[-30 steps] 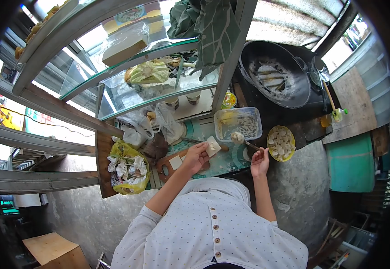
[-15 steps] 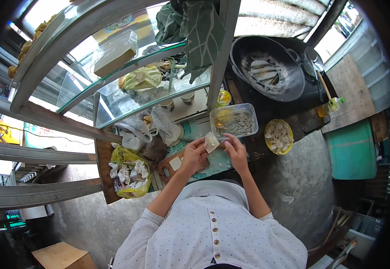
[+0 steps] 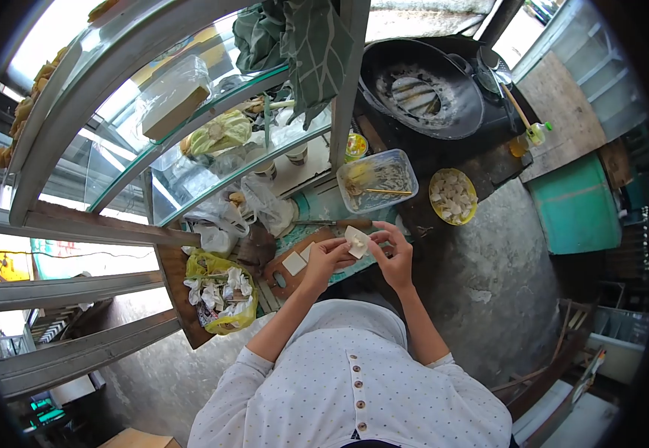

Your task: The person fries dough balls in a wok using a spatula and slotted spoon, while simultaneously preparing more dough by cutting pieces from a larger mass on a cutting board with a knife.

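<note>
A pale square dumpling wrapper [image 3: 357, 249] with a small dab of filling on it is pinched by my left hand [image 3: 327, 263] at its left side. My right hand [image 3: 394, 257] has its thumb and fingers closed at the wrapper's right edge. Below my left hand lies a wooden cutting board [image 3: 274, 270], with more square wrappers [image 3: 294, 263] on it. A knife [image 3: 343, 222] with a wooden handle rests behind my hands. Farther back, a clear plastic container [image 3: 407, 166] holds yellowish filling and a thin stick [image 3: 389, 191].
A yellow bowl [image 3: 453, 197] of folded dumplings sits to the right. Behind it stands a large black wok [image 3: 455, 123] on the stove. To the left are a yellow plastic bag [image 3: 229, 325] with crumpled wrapping and a glass display case [image 3: 227, 184] with cabbage [image 3: 218, 133].
A thin stick now lies in the plastic container. My right hand has come to the wrapper's edge, and the wrapper is slightly bent. The whole view has shifted and turned a little.
</note>
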The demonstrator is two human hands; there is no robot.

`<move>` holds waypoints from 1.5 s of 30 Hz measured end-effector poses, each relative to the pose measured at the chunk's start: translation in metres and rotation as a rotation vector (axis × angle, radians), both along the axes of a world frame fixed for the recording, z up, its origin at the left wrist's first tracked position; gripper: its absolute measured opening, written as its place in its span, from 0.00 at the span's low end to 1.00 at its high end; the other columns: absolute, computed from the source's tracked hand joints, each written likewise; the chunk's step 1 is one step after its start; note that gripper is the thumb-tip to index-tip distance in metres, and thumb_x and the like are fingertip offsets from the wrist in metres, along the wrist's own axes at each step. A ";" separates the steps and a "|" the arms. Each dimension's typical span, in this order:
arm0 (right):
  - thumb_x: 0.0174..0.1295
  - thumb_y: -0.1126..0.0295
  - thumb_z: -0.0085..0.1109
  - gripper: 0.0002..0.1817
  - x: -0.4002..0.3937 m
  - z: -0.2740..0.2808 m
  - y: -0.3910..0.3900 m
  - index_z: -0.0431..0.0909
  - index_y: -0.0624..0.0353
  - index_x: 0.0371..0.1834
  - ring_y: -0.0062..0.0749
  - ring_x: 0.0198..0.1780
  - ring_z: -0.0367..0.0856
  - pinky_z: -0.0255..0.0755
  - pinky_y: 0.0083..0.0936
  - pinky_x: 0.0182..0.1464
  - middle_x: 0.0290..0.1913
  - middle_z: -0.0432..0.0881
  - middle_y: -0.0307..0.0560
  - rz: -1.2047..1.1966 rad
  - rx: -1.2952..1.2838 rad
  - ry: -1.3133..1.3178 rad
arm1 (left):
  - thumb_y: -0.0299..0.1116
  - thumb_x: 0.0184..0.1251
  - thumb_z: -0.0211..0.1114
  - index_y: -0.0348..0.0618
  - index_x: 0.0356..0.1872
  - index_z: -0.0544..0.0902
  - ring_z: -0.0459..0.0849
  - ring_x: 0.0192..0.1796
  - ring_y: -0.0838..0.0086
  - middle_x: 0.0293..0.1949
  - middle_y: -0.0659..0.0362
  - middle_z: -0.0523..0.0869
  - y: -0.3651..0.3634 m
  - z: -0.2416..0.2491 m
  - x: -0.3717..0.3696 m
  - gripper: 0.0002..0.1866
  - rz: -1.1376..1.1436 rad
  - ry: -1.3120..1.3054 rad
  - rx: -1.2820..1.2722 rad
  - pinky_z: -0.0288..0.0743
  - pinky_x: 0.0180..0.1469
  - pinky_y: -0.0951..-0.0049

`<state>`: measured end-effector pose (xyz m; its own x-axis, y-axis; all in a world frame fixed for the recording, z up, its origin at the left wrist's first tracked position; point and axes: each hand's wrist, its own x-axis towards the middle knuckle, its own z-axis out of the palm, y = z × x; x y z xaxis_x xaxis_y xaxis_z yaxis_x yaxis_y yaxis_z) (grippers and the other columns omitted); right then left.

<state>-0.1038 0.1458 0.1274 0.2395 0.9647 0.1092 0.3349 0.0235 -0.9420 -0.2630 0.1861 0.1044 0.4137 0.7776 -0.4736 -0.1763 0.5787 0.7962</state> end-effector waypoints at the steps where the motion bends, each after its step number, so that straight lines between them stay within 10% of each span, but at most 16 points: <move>1: 0.51 0.79 0.59 0.25 0.003 -0.003 -0.004 0.70 0.59 0.55 0.21 0.36 0.79 0.74 0.17 0.35 0.36 0.81 0.43 0.008 0.001 0.345 | 0.29 0.62 0.60 0.29 0.48 0.76 0.85 0.37 0.70 0.38 0.51 0.84 0.000 0.002 0.001 0.16 0.035 -0.101 -0.100 0.81 0.39 0.78; 2: 0.51 0.79 0.59 0.28 0.004 -0.006 -0.009 0.67 0.59 0.59 0.21 0.39 0.78 0.74 0.17 0.37 0.40 0.82 0.44 0.019 0.006 0.690 | 0.29 0.62 0.61 0.30 0.48 0.77 0.86 0.36 0.69 0.38 0.51 0.84 0.000 0.004 0.002 0.16 0.072 -0.201 -0.202 0.81 0.38 0.78; 9: 0.51 0.78 0.63 0.36 -0.006 -0.016 -0.029 0.59 0.59 0.66 0.23 0.45 0.78 0.73 0.18 0.42 0.50 0.80 0.48 -0.061 0.135 0.398 | 0.29 0.62 0.60 0.31 0.45 0.77 0.86 0.35 0.70 0.37 0.51 0.84 -0.007 0.010 0.012 0.14 0.015 -0.200 -0.244 0.81 0.34 0.82; 45: 0.54 0.77 0.62 0.25 -0.024 -0.017 -0.020 0.68 0.63 0.57 0.25 0.33 0.81 0.71 0.17 0.31 0.35 0.85 0.44 -0.400 0.452 -0.078 | 0.28 0.67 0.54 0.34 0.49 0.78 0.80 0.39 0.77 0.39 0.56 0.81 -0.024 0.017 0.030 0.13 -0.009 -0.040 0.372 0.79 0.42 0.76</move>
